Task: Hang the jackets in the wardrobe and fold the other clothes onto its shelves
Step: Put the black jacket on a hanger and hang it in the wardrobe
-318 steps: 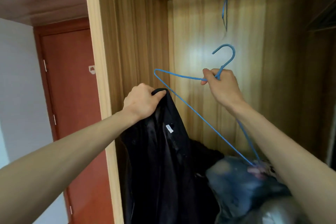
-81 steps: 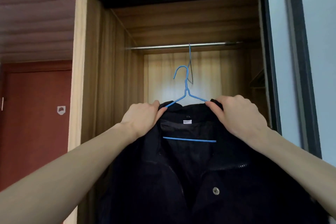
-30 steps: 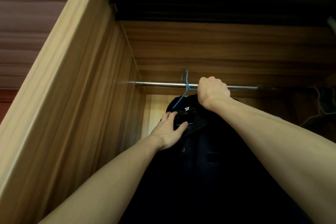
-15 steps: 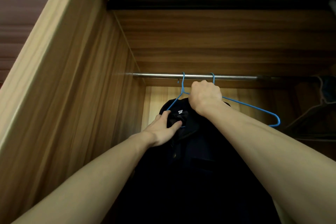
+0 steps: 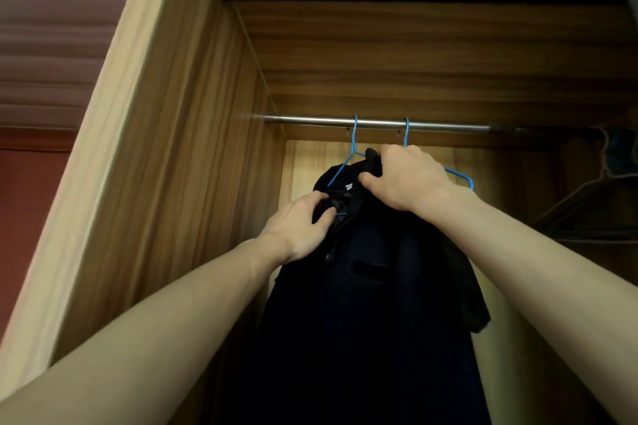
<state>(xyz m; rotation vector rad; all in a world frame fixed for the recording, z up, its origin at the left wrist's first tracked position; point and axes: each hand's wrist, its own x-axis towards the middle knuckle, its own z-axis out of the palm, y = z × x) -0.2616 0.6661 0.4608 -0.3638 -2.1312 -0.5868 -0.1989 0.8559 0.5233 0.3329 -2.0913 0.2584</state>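
One jacket (image 5: 373,286) is on the rail (image 5: 376,123) as far as I can see from here: its blue hanger (image 5: 353,145) has its hook over the steel bar, and the dark cloth drops straight down from there, so its long axis runs twelve to six, collar at twelve and hem lost below the bottom edge of view. Its front, with a chest pocket, faces out of the wardrobe (image 5: 193,148) toward the person.

Working from nine o'clock across: the left hand (image 5: 300,224) sits at the collar opening, thumb and fingers curled and pinching the dark cloth by the hanger's lower bar. At about one o'clock from it, the right hand (image 5: 407,178) grips the top of the collar just under the rail, fingers bent around a bunch of fabric. Behind that hand a second blue hanger (image 5: 459,178) hangs bare on the same rail, its shoulder poking out toward three o'clock. Farther toward three, in the dark, more hangers show dimly; I cannot tell what they carry.

My reading is that the hanging of this jacket is all but finished, with only the collar being straightened. No shelves or other clothes appear, so any further jackets and the folding look still ahead.
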